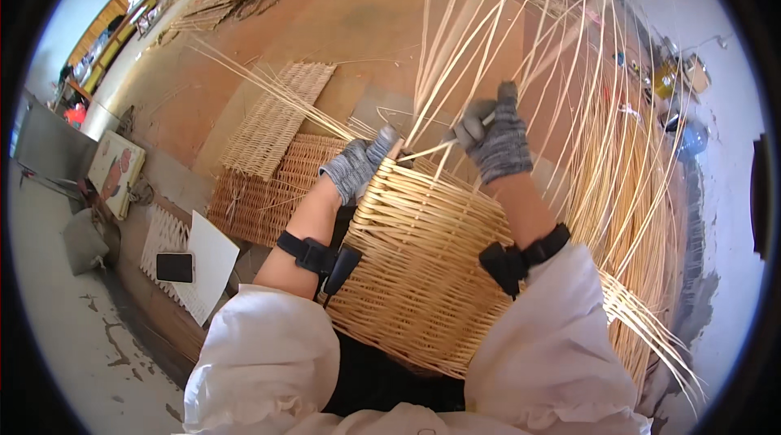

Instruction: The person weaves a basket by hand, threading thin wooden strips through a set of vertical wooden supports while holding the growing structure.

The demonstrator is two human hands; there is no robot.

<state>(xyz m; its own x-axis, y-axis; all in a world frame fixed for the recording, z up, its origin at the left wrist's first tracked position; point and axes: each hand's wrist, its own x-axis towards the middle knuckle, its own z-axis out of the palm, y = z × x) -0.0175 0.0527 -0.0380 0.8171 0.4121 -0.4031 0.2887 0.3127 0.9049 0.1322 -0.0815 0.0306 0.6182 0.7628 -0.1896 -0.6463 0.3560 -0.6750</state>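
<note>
A half-woven wicker panel [423,260] lies over my lap, its long loose rods fanning upward from the far edge. At its upper left corner my left hand [350,170], in a grey knit glove, is closed around the edge, with the thumb against the rods there. My right hand [498,142], gloved alike, is closed on a pale wicker rod [433,149] that runs from that corner across the far edge. Part of the rod is hidden by the right fingers. Upright rods [446,61] rise between and beyond both hands.
A large bundle of loose wicker rods [626,191] stands along the right side. Woven panels [272,130] lie on the floor beyond my left arm. Farther left are a phone [175,267], a white board [213,260] and a printed box [116,174].
</note>
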